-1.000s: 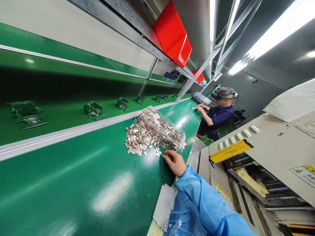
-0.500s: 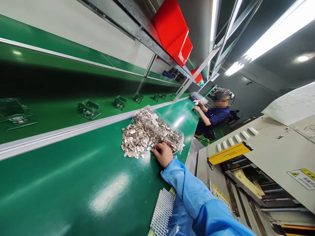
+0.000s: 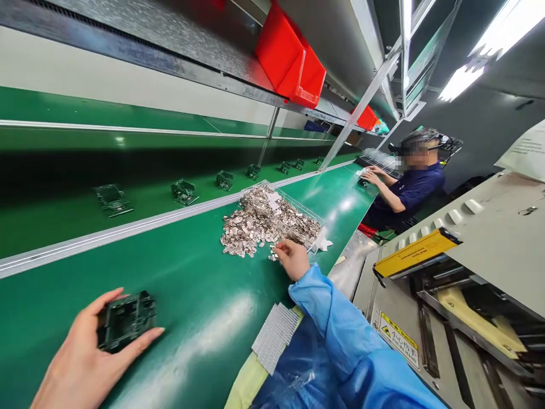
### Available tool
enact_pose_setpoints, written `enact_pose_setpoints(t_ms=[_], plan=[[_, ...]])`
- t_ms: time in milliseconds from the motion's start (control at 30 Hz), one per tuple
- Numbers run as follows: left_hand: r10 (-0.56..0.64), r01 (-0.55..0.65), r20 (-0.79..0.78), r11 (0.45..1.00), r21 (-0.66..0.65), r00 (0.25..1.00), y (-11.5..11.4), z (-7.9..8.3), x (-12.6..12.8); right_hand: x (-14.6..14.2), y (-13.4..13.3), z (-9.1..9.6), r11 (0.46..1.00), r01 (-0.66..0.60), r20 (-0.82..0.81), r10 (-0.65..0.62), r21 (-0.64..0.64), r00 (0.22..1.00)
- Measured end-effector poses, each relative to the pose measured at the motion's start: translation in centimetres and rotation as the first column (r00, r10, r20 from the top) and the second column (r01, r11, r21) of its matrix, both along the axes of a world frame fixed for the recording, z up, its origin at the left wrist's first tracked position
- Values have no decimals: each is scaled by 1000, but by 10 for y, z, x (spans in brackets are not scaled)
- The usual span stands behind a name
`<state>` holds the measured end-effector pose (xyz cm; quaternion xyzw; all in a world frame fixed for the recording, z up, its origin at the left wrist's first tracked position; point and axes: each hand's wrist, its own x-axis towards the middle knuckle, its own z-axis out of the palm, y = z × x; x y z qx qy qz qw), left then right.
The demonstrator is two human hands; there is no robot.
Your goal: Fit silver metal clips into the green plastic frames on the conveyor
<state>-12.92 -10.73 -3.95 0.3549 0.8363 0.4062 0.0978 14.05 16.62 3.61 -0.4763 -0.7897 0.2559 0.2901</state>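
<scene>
My left hand (image 3: 83, 349) is wrapped round a dark green circuit-board assembly (image 3: 130, 321), thumb on the near side, over the green bench at lower left. My right hand (image 3: 293, 258), in a blue sleeve, has thumb and forefinger pinched together at the near edge of a heap of small silvery metal pieces (image 3: 244, 230). A few loose pieces lie by its fingertips; whether one is between them is too small to tell. The heap spills from a clear plastic tray (image 3: 317, 244) lying beside that hand. White scraps rest on the pieces and by the tray's corner.
More circuit-board assemblies (image 3: 184, 192) stand in a row along the green strip behind the metal rail (image 3: 170, 221). A grey gridded block (image 3: 275, 336) lies near my right forearm. Red bins (image 3: 292, 62) sit on the overhead shelf. A co-worker (image 3: 419, 182) works at the far end; a machine (image 3: 489, 238) stands right.
My left hand has come into view at lower left with the circuit-board assembly in it. The view has turned slightly; my right hand stays beside the heap, its fingertips now closer together.
</scene>
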Motion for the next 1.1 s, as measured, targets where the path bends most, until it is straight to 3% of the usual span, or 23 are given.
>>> enact_pose_setpoints(t_ms=[167, 300, 400, 467, 600, 700, 800, 900, 1100], plan=[[-178, 174, -60, 982, -74, 982, -15, 9, -1, 37, -54, 19, 994, -88, -173, 76, -68, 982], [-332, 325, -70, 941, -95, 941, -19, 26, -9, 65, -100, 16, 970, -146, -303, 82, -195, 949], [-341, 341, -10, 938, 61, 940, -12, 33, 8, 78, -124, 8, 911, -198, -369, 55, -362, 928], [-350, 307, 161, 920, 243, 923, 0, 39, 36, 81, -134, 7, 882, -203, -412, 10, -426, 911], [-539, 244, 491, 804, 542, 684, 31, 56, 112, 80, -146, 18, 910, -216, -514, 4, -353, 858], [-665, 242, 542, 719, 652, 514, 50, 66, 157, 76, -152, 26, 930, -231, -569, 29, -286, 822], [-736, 268, 549, 665, 697, 396, 58, 66, 178, 73, -156, 27, 939, -200, -561, 9, -279, 828], [-766, 319, 543, 639, 699, 345, 58, 62, 183, 70, -159, 24, 946, -192, -520, 30, -260, 854], [-760, 363, 547, 649, 669, 352, 52, 64, 184, 60, -160, 20, 949, -189, -463, 54, -251, 885]])
